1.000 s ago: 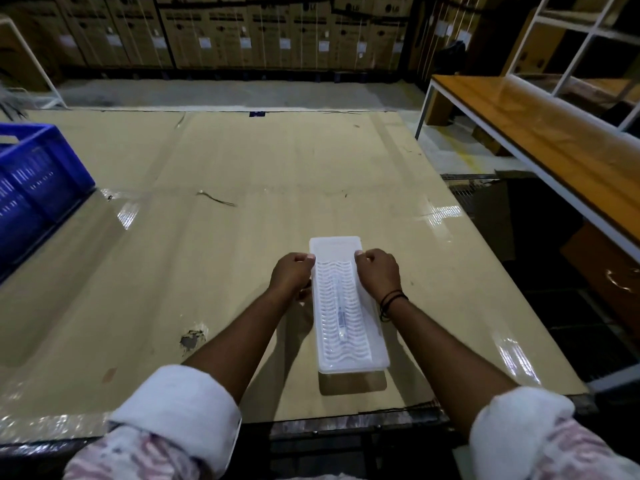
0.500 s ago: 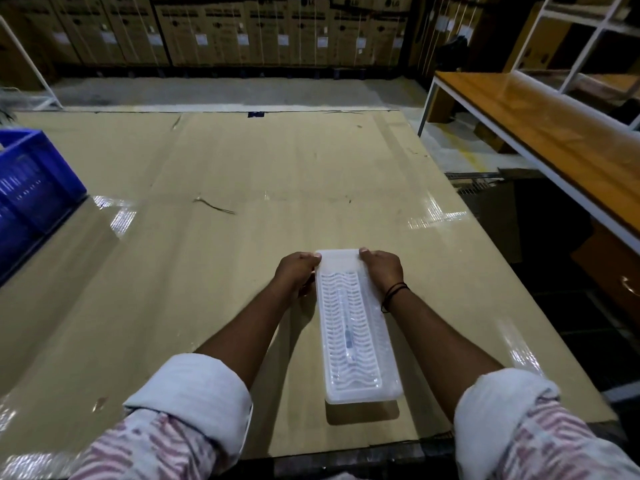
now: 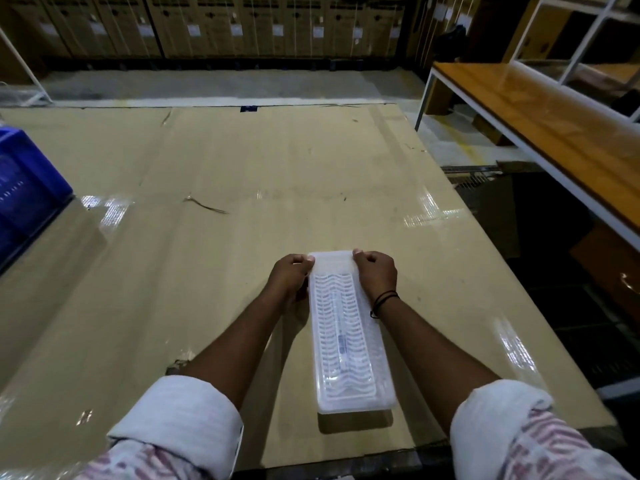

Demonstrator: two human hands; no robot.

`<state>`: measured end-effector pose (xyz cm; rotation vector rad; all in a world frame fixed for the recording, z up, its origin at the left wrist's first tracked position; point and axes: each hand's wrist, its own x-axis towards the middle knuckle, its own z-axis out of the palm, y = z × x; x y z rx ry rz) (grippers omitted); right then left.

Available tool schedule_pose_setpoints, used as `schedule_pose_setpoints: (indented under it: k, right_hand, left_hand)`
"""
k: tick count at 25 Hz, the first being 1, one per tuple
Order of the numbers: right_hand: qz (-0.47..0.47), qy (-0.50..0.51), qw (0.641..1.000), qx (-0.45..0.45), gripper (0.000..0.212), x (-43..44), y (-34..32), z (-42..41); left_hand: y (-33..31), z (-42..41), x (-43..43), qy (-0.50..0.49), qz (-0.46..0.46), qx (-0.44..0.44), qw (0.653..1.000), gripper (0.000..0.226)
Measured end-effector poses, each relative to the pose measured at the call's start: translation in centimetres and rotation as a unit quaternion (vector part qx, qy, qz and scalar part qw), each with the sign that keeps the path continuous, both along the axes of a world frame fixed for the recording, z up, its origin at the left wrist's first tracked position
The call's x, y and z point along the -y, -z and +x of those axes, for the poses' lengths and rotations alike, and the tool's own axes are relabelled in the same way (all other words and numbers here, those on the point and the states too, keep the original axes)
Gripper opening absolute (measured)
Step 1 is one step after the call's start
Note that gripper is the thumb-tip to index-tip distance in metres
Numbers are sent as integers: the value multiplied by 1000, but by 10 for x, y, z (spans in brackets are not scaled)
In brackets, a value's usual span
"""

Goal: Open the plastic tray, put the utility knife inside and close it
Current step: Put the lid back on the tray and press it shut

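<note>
A long, translucent white plastic tray (image 3: 349,344) lies lengthwise on the cardboard-covered table (image 3: 207,237), its ribbed lid down. Through the lid a slim utility knife (image 3: 341,341) shows faintly along the middle. My left hand (image 3: 289,277) grips the tray's far left corner, fingers curled on the edge. My right hand (image 3: 375,273) holds the far right corner the same way. Both thumbs press on the lid's far end.
A blue plastic crate (image 3: 24,192) stands at the table's left edge. An orange-topped bench with a white frame (image 3: 540,123) runs along the right, across a gap. Stacked cardboard boxes (image 3: 207,26) line the back wall. The table's near edge is close to the tray's near end.
Both hands have slid along the tray's sides from near its far third to the far corners. The tray has stayed flat and closed.
</note>
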<state>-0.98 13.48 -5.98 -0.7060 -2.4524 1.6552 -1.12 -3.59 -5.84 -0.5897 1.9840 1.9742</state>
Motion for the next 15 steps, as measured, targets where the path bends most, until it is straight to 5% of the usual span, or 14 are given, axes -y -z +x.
schedule_pose_setpoints:
  k: [7,15]
  right_hand:
    - [0,-4,1000,-9,41,-4,-7,10]
    - [-83,-117,989,34,32,-42,-5,124]
  left_hand:
    - [4,15,5,1,4,-27,1000,37]
    - [3,146,18,83,25,10,996,45]
